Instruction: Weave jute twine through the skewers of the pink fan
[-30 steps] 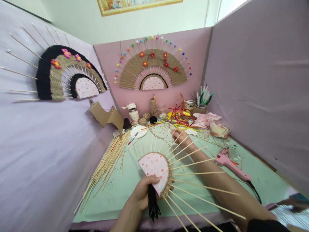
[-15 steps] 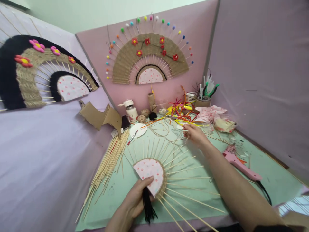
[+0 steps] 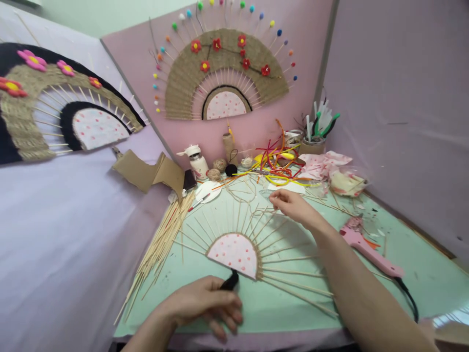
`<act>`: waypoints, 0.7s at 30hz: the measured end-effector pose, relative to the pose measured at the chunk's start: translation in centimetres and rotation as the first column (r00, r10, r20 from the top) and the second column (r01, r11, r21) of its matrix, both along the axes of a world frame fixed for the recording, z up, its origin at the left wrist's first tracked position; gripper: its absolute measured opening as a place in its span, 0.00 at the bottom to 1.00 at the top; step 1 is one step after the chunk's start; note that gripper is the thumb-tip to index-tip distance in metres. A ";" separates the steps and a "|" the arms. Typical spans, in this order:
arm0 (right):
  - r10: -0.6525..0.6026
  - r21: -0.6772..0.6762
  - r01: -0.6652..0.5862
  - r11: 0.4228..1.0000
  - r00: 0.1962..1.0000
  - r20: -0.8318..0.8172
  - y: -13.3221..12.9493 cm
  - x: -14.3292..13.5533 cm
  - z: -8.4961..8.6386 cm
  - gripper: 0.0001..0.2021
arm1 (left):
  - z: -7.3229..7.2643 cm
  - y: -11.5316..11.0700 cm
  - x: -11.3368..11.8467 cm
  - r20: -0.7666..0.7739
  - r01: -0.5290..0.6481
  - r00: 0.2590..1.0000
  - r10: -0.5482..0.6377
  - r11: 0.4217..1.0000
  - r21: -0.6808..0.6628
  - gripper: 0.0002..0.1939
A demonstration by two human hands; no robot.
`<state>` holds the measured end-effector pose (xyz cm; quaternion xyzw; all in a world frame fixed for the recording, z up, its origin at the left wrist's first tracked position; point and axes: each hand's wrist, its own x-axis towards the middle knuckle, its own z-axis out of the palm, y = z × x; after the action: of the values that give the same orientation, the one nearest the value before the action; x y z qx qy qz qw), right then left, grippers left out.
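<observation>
A fan frame of thin sticks with a dotted pink half-disc [image 3: 234, 254] lies on the green tabletop. From the half-disc's straight edge comes a black tassel [image 3: 230, 280], partly behind my left hand [image 3: 210, 304]. My left hand is loosely spread beside the tassel, its fingers apart. Above the fan's upper right sticks is my right hand [image 3: 287, 203], thumb and fingertips pinched together. Thin twine [image 3: 258, 212] runs near those fingertips; whether they grip it is too small to tell.
A bundle of sticks [image 3: 161, 249] lies left. The pink glue gun [image 3: 373, 254] rests right, its cord toward the front. Twine balls, a white bottle [image 3: 197, 164], coloured pipe cleaners [image 3: 280, 171] and a tool pot [image 3: 311, 145] stand behind. Finished fans hang on the walls.
My left hand has let go of the half-disc and moved down, opening. The fan has turned to lie more level. My right hand has shifted slightly, still pinched.
</observation>
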<state>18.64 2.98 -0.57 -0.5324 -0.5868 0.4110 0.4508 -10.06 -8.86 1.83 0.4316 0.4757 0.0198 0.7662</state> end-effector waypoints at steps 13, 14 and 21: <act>0.080 0.042 -0.137 0.990 0.773 0.629 -1.2 -1.5 -0.2 0.14 | 2.9 31.2 -1.4 -0.554 0.533 0.699 0.452 0.187 0.825 0.26; 0.084 0.046 -0.144 0.988 0.775 0.626 -1.2 -1.6 -0.1 0.14 | 2.1 32.8 -1.2 -0.578 0.564 0.698 0.422 0.174 0.807 0.28; 0.045 0.095 -0.136 0.986 0.773 0.632 -0.5 -2.2 -0.7 0.14 | -1.2 37.7 -1.4 -0.696 0.695 0.675 0.244 0.105 0.711 0.28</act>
<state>16.48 2.44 -1.27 -0.5781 -0.7549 0.1905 0.2442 -11.45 28.84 0.65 0.8647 0.4991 0.0300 0.0486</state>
